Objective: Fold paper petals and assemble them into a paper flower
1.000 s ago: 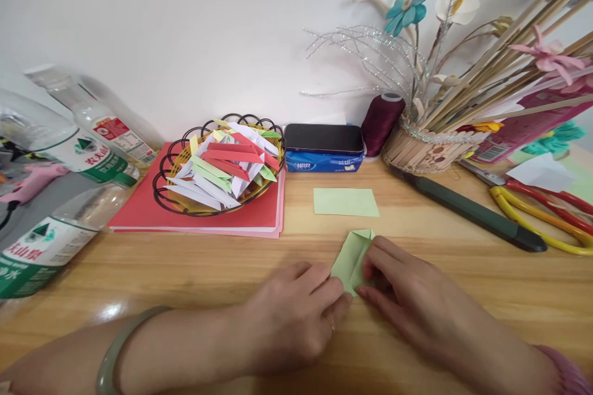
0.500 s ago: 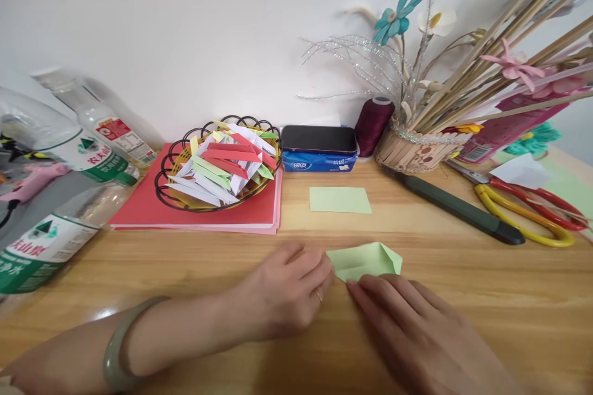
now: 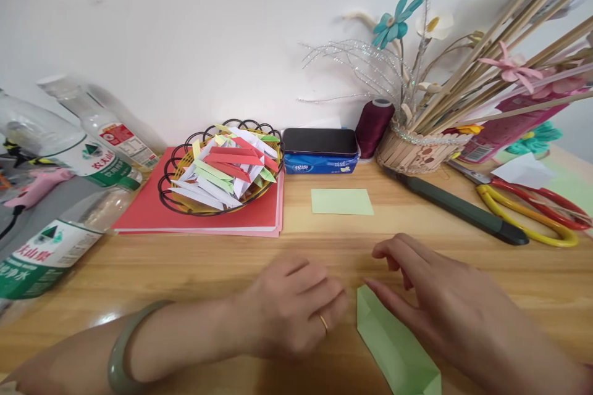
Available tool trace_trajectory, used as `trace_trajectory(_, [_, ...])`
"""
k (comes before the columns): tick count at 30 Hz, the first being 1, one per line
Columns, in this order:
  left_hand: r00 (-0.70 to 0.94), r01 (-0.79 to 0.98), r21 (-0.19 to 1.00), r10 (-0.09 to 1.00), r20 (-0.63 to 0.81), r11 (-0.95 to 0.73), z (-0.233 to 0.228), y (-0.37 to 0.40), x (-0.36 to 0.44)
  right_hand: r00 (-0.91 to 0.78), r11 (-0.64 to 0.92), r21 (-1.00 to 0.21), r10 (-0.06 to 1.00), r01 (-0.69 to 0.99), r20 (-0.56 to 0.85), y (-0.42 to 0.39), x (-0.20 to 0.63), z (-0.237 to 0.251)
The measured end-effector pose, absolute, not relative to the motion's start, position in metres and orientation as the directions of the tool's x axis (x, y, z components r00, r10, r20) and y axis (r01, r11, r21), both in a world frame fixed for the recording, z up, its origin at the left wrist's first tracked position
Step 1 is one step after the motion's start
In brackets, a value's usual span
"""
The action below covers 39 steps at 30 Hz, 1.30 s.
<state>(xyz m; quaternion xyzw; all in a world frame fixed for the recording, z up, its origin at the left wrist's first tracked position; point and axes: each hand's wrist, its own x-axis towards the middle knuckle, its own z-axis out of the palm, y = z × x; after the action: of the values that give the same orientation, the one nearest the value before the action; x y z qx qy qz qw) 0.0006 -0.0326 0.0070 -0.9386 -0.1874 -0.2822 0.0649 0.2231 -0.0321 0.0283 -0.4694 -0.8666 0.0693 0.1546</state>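
Observation:
A light green sheet of paper (image 3: 393, 342) with folded edges and corners lies slantwise near the table's front, running past the bottom edge of view. My right hand (image 3: 445, 296) is over its right side, thumb and fingers apart. The thumb tip is at the paper's upper end; whether it touches cannot be told. To the left, my left hand (image 3: 296, 305) rests with its fingers curled in, a ring on one finger and a bangle (image 3: 125, 345) on the wrist. A small gap separates it from the paper, and its fingertips are hidden.
Farther back lies a flat green paper slip (image 3: 341, 202). A basket (image 3: 199, 208) of folded paper pieces stands on red sheets (image 3: 139, 213). Behind are a phone (image 3: 319, 141) on a blue packet (image 3: 319, 165) and a thread spool (image 3: 375, 129). Scissors (image 3: 532, 216) lie right, bottles (image 3: 55, 253) left.
The folded green paper has turned and come nearer, to the lower right. My right hand has lifted and spread its fingers. My left hand has shifted slightly right and is apart from the paper.

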Motion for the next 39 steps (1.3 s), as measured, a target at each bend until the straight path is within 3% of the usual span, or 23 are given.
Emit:
trace_trajectory(5, [0.871, 0.302, -0.028, 0.264, 0.414, -0.953, 0.008, -0.04, 0.008, -0.543, 0.456, -0.454, 0.837, 0.765, -0.075, -0.033, 0.227, 0.011])
trace_trajectory(8, [0.894, 0.318, -0.073, 0.274, 0.354, -0.945, 0.004, -0.037, 0.008, -0.535, 0.409, -0.56, 0.841, 0.72, -0.075, -0.028, 0.226, 0.005])
trace_trajectory(13, [0.839, 0.44, -0.096, 0.371, 0.397, -0.893, -0.004, -0.013, -0.001, -0.398, 0.277, -0.643, 0.916, 0.714, -0.048, -0.009, 0.214, 0.006])
trace_trajectory(20, [0.849, 0.401, -0.076, 0.339, 0.405, -0.913, -0.005, 0.013, -0.012, -0.348, 0.244, -0.601, 0.936, 0.761, -0.061, 0.003, 0.201, 0.013])
trace_trajectory(23, [0.873, 0.376, -0.131, 0.304, 0.381, -0.917, -0.002, 0.012, -0.01, -0.339, 0.307, -0.535, 0.94, 0.787, 0.041, 0.0, 0.2, 0.012])
trace_trajectory(28, [0.862, 0.409, -0.134, 0.335, 0.381, -0.902, 0.0, 0.011, -0.007, -0.395, 0.466, -0.417, 0.884, 0.78, 0.25, -0.006, 0.202, 0.002])
trace_trajectory(39, [0.872, 0.389, -0.141, 0.314, 0.376, -0.91, -0.003, 0.013, -0.01, -0.56, 0.671, -0.315, 0.737, 0.671, 0.378, -0.011, 0.212, -0.007])
